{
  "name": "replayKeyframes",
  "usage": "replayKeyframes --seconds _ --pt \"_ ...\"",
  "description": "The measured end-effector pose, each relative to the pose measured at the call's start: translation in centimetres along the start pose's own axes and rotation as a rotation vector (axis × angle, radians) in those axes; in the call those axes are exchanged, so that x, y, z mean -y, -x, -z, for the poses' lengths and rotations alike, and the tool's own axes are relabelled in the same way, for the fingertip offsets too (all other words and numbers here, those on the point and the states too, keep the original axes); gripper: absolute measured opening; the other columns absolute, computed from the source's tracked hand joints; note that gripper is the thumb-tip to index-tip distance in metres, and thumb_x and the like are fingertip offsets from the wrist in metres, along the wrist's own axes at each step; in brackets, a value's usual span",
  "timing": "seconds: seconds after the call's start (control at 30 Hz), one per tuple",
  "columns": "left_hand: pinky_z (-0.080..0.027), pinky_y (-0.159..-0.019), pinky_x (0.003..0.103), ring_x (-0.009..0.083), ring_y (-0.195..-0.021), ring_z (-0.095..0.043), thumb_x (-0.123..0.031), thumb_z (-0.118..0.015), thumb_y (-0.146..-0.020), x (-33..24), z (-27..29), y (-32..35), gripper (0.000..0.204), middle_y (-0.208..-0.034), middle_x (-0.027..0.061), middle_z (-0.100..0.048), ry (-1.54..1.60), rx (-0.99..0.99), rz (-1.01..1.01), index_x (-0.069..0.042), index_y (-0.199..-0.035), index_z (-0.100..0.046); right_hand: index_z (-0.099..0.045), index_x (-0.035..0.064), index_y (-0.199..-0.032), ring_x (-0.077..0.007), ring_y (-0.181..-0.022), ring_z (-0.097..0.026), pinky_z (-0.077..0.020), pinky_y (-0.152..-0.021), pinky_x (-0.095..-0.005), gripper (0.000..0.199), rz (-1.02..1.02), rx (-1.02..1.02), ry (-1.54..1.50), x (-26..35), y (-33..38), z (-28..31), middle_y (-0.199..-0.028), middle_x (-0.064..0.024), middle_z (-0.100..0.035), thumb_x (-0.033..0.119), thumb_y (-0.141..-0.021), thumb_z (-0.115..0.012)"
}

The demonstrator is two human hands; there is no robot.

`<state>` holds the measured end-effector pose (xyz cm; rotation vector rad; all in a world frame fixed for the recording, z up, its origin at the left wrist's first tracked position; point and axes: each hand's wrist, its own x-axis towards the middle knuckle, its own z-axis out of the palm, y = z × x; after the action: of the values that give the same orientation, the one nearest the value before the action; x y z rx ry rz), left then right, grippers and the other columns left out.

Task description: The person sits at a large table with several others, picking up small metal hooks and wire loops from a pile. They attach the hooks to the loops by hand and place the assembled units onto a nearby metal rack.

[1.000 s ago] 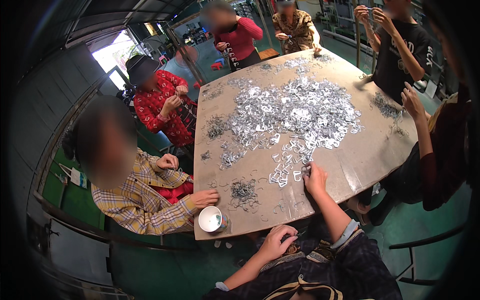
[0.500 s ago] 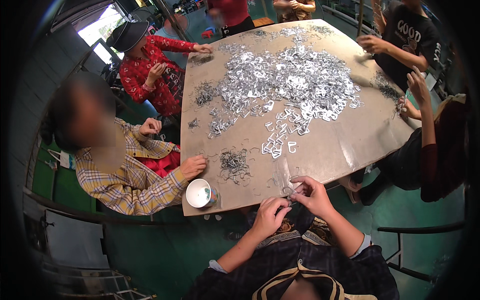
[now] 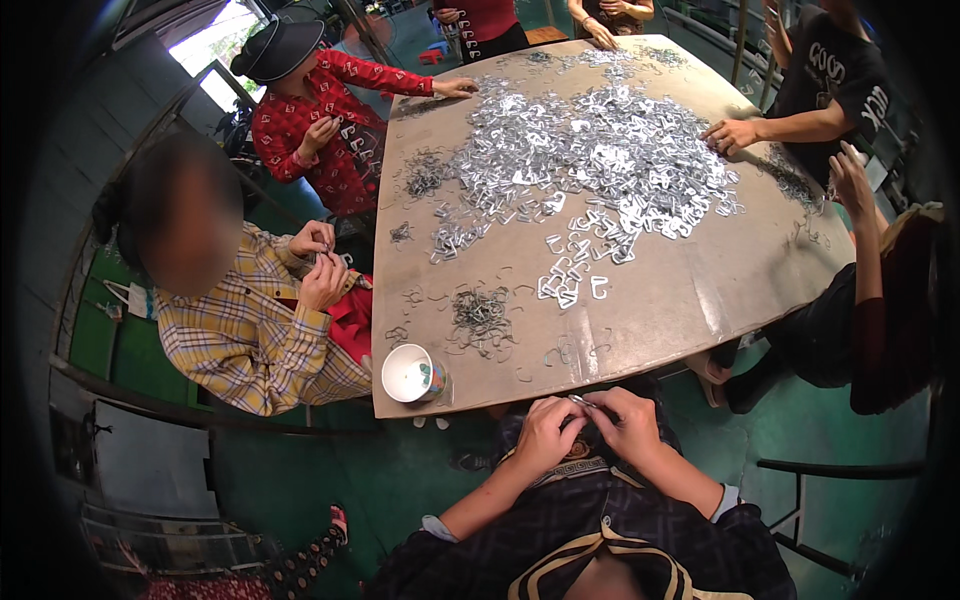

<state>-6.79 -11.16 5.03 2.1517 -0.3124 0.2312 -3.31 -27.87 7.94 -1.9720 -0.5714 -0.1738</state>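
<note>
The left hand (image 3: 545,432) and the right hand (image 3: 625,420) meet just below the near edge of the worktop (image 3: 680,300), fingers pinched together on a small metal clip (image 3: 583,402) held between them. Just ahead of the hands lies a small tangle of wire pieces (image 3: 480,312), and beyond it a wide heap of metal clips (image 3: 600,150). A white paper cup (image 3: 408,374) stands to the left of the left hand. Other people sit around the worktop.
</note>
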Motion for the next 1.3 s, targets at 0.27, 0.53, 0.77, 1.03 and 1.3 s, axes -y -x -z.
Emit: replayKeyframes --seconds 0.27,0.53,0.77,1.03,1.3 --pt "-0.051 -0.079 0.039 0.0287 -0.089 -0.063 -0.006 -0.071 -0.076 3.1 3.8 -0.9 0.015 -0.096 0.0101 -0.068 -0.478 -0.102 -0.093 -0.003 -0.09 -0.069 -0.069 0.0048 -0.093 -0.0284 -0.068 -0.066 -0.0522 -0.059 -0.0344 0.019 -0.022 -0.029 0.041 -0.2 0.5 0.3 -0.081 -0.011 -0.066 -0.001 -0.076 -0.071" --pt "-0.05 -0.078 0.038 0.0293 -0.091 -0.061 -0.005 -0.063 -0.075 6.5 4.7 -2.4 0.013 -0.098 0.0121 -0.065 -0.615 0.03 -0.144 -0.003 -0.087 -0.068 -0.067 0.0039 -0.102 -0.0275 -0.075 -0.068 -0.0536 -0.064 -0.0333 0.027 -0.043 -0.03 -0.065 -0.5 0.4 0.1 -0.084 -0.0129 -0.066 -0.005 -0.076 -0.07" --pt "-0.046 -0.085 0.03 0.016 -0.096 -0.058 -0.003 -0.068 -0.085 1.2 4.0 -3.3 0.008 -0.102 0.0094 -0.062 0.501 0.113 0.177 0.002 -0.091 -0.067 -0.062 0.003 -0.113 -0.0169 -0.076 -0.067 -0.0536 -0.068 -0.0286 0.04 -0.202 -0.002 -0.169 -1.3 1.0 -0.3 -0.083 -0.0099 -0.066 -0.006 -0.075 -0.07" --pt "-0.045 -0.09 0.028 0.0139 -0.1 -0.057 -0.001 -0.064 -0.089 1.2 1.7 -1.6 0.008 -0.11 0.0089 -0.059 0.705 0.183 0.306 0.002 -0.096 -0.066 -0.058 0.0033 -0.117 -0.0199 -0.078 -0.069 -0.0549 -0.07 -0.0298 0.045 -0.175 0.056 -0.209 -0.6 1.0 -0.5 -0.086 -0.013 -0.067 -0.007 -0.075 -0.069" --pt "-0.047 -0.093 0.033 0.0174 -0.101 -0.061 -0.001 -0.058 -0.093 0.1 1.8 -1.1 0.008 -0.106 0.0117 -0.066 0.837 0.176 0.389 0.001 -0.1 -0.061 -0.061 -0.0016 -0.113 -0.0192 -0.078 -0.069 -0.0548 -0.071 -0.0297 0.036 -0.017 0.02 -0.277 -3.0 0.7 0.9 -0.089 -0.0138 -0.068 -0.005 -0.077 -0.064"
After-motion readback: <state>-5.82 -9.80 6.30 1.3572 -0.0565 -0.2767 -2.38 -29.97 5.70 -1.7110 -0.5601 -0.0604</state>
